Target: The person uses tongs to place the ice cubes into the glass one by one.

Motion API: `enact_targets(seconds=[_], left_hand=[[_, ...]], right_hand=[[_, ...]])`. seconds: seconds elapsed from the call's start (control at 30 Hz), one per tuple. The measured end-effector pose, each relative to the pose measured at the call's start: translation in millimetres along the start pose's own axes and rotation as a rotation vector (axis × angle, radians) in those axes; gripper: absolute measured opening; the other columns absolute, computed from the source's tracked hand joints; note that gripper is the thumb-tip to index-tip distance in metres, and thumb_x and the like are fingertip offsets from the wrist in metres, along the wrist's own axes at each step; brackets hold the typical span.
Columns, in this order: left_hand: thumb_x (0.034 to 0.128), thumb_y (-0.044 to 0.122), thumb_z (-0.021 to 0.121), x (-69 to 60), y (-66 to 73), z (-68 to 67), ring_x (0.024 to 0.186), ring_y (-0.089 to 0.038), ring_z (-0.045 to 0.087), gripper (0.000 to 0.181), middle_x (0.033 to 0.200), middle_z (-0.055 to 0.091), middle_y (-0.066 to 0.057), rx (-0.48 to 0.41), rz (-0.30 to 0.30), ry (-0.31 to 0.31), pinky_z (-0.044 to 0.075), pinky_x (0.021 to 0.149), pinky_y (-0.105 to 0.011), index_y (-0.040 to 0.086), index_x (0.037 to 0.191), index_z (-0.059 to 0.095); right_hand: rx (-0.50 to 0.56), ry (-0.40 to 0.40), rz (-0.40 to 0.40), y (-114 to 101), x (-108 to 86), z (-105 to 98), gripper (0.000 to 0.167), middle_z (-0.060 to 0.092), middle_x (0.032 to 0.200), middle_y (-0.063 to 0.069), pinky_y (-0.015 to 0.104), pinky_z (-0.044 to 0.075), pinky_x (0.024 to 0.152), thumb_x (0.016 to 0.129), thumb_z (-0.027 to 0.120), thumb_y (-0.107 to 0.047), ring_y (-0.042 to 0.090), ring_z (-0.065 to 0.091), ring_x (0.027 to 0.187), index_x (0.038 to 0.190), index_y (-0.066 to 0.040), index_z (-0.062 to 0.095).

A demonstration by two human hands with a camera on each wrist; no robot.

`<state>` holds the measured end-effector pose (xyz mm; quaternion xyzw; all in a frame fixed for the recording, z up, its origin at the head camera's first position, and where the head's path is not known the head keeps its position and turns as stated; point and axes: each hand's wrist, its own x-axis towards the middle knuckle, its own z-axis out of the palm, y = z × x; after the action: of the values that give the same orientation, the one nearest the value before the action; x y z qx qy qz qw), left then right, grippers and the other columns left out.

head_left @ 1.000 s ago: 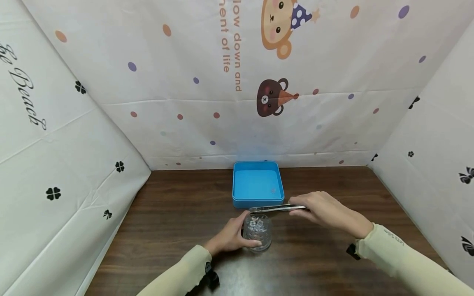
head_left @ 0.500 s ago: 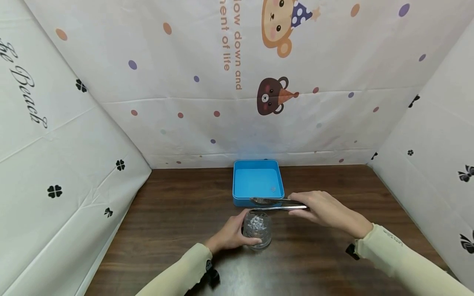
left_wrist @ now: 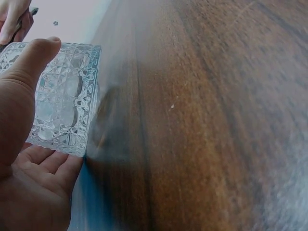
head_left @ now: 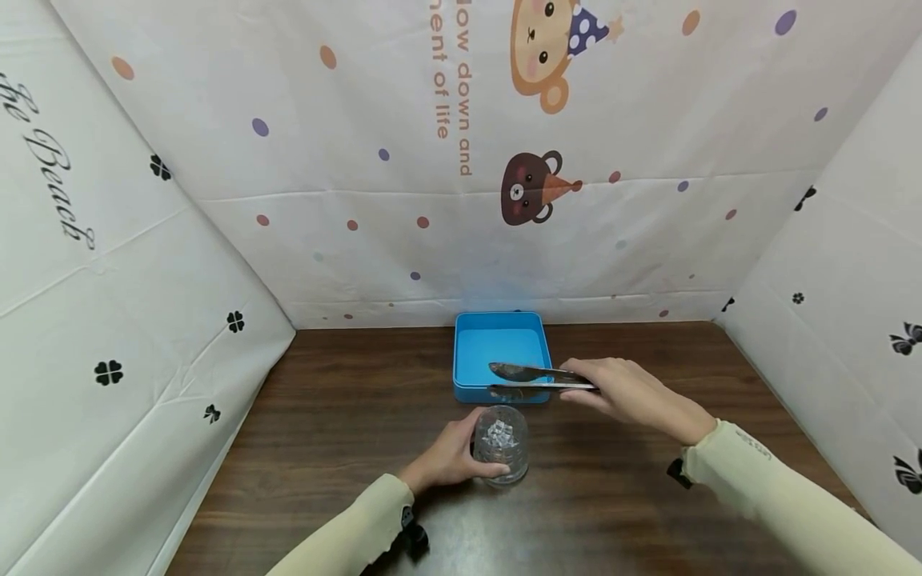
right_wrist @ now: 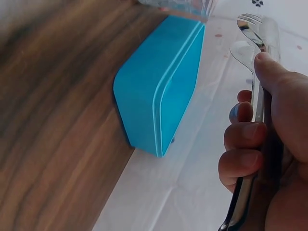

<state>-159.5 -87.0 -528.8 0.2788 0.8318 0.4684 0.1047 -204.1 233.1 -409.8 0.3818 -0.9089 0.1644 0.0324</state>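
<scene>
My left hand [head_left: 454, 456] grips a clear cut-glass tumbler [head_left: 504, 462] standing on the table, thumb on the near side and fingers on the far side. Small whitish, clear pieces [head_left: 500, 434] lie inside it. In my right hand [head_left: 623, 396] is a pair of metal serving tongs [head_left: 520, 372], one end fork-shaped and the other spoon-shaped in the right wrist view. The tong ends stand apart over the front rim of a shallow blue box [head_left: 468, 392], beyond the glass. I see nothing between them. The left wrist view shows the thumb [left_wrist: 41, 57] across the patterned glass wall.
A dark wood-grain table [head_left: 346, 416] lies under everything. White printed cloth [head_left: 324, 256] hangs behind the box and along both sides. The blue box stands near the back edge, close to the cloth.
My right hand has lifted the tongs from the glass mouth and moved them away toward the blue box, their ends spreading apart. The left hand and glass have stayed in place.
</scene>
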Motion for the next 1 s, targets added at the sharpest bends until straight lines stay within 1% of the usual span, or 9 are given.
enact_targets(seconds=[0.13,0.27,0.3,0.37,0.5,0.67,0.73,0.87,1.0], left_hand=[[0.0849,0.041,0.084,1.1,0.4,-0.5,0.11,-0.009,0.064,0.079,0.131,0.064,-0.001,0.002,-0.002,0.006,0.054,0.092,-0.032,0.021,0.149,0.043],[0.0842,0.041,0.085,1.9,0.4,-0.9,0.11,-0.009,0.064,0.079,0.131,0.064,-0.001,0.003,0.004,0.015,0.054,0.092,-0.031,0.021,0.148,0.043],[0.084,0.041,0.085,2.1,0.2,-0.8,0.11,-0.009,0.064,0.079,0.13,0.065,-0.001,0.003,0.005,0.017,0.054,0.092,-0.031,0.022,0.148,0.043],[0.084,0.04,0.085,2.4,0.2,-0.7,0.109,-0.009,0.065,0.079,0.13,0.065,-0.001,0.002,0.008,0.017,0.054,0.091,-0.031,0.021,0.148,0.044],[0.0837,0.042,0.085,2.2,-0.1,0.3,0.109,-0.009,0.065,0.079,0.129,0.065,-0.002,0.008,0.004,0.012,0.055,0.09,-0.03,0.02,0.148,0.044],[0.0835,0.044,0.085,1.5,0.0,0.8,0.109,-0.008,0.064,0.08,0.13,0.064,-0.001,0.005,-0.012,-0.001,0.054,0.091,-0.03,0.019,0.148,0.044],[0.0833,0.044,0.085,1.7,-0.5,0.9,0.11,-0.008,0.064,0.08,0.129,0.064,0.0,0.004,-0.008,0.0,0.054,0.091,-0.03,0.02,0.148,0.044],[0.0834,0.043,0.085,2.2,-2.1,0.9,0.109,-0.008,0.064,0.079,0.129,0.065,0.0,0.003,0.007,0.005,0.054,0.091,-0.03,0.02,0.147,0.044],[0.0838,0.043,0.085,2.8,-2.0,0.2,0.11,-0.008,0.064,0.078,0.13,0.064,0.0,-0.002,0.005,0.002,0.054,0.091,-0.03,0.021,0.147,0.044]], right_hand=[[-0.002,-0.014,0.04,10.3,10.8,-5.8,0.042,0.071,0.102,-0.007,0.027,0.049,0.061,0.102,0.063,-0.045,0.0,0.059,0.071,0.13,-0.013,0.065],[-0.009,-0.022,0.069,21.7,23.2,-10.5,0.042,0.067,0.093,-0.008,0.029,0.047,0.059,0.102,0.063,-0.044,0.004,0.055,0.066,0.129,-0.012,0.065],[-0.006,-0.027,0.081,24.4,26.2,-11.2,0.042,0.064,0.089,-0.009,0.029,0.045,0.058,0.102,0.064,-0.044,0.004,0.052,0.064,0.128,-0.012,0.065],[-0.014,-0.027,0.103,30.5,30.7,-11.5,0.043,0.064,0.089,-0.008,0.03,0.046,0.06,0.101,0.065,-0.043,0.005,0.053,0.064,0.13,-0.011,0.065],[-0.042,-0.042,0.15,44.3,36.8,-9.2,0.049,0.067,0.094,-0.003,0.036,0.052,0.067,0.1,0.067,-0.042,0.008,0.058,0.072,0.134,-0.007,0.063],[-0.074,-0.047,0.165,62.3,43.8,-4.4,0.05,0.07,0.098,0.005,0.043,0.056,0.071,0.1,0.068,-0.038,0.015,0.065,0.077,0.135,-0.003,0.061],[-0.083,-0.042,0.17,67.7,46.6,-3.5,0.052,0.071,0.105,0.01,0.048,0.058,0.077,0.1,0.068,-0.038,0.021,0.069,0.083,0.137,-0.001,0.06],[-0.091,-0.04,0.171,75.1,50.6,-4.1,0.056,0.07,0.116,0.019,0.056,0.056,0.086,0.102,0.065,-0.039,0.032,0.071,0.096,0.14,0.002,0.057],[-0.101,-0.042,0.153,79.8,52.3,-4.1,0.058,0.07,0.116,0.022,0.057,0.056,0.086,0.102,0.064,-0.039,0.034,0.071,0.096,0.14,0.004,0.056]])
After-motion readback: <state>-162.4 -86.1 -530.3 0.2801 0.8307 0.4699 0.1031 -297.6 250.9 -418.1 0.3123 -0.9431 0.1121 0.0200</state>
